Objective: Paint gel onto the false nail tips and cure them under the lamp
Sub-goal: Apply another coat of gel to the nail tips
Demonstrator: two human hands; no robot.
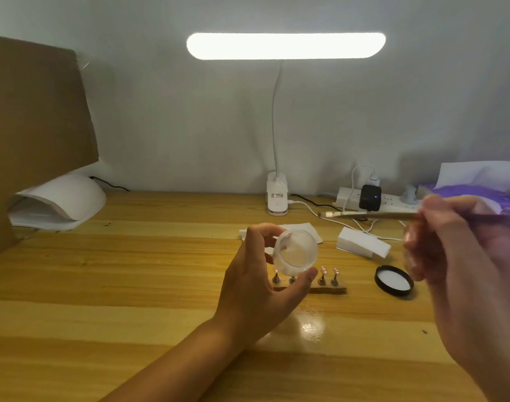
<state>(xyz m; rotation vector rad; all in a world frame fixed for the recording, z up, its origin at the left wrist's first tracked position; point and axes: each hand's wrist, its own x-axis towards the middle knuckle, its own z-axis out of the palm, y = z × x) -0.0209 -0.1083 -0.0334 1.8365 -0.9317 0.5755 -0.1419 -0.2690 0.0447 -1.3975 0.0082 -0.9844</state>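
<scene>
My left hand (256, 288) holds a small clear gel jar (295, 250), tilted so its opening faces me, just above the table's middle. Behind and below the jar, a low stand (332, 289) carries several pink false nail tips (329, 271) on small metal pegs; the jar and my thumb hide part of the row. My right hand (462, 265), blurred and close to the camera at the right, pinches a thin brush (369, 215) that points left, its tip in the air right of the jar. The jar's black lid (393, 280) lies upside down on the table.
A white curing lamp (59, 201) sits at the back left beside a cardboard sheet (36, 117). A clip-on desk light (278, 195) shines at the back. White boxes (362, 243), a power strip (393, 200) with cables and purple-lit paper (477, 187) crowd the back right.
</scene>
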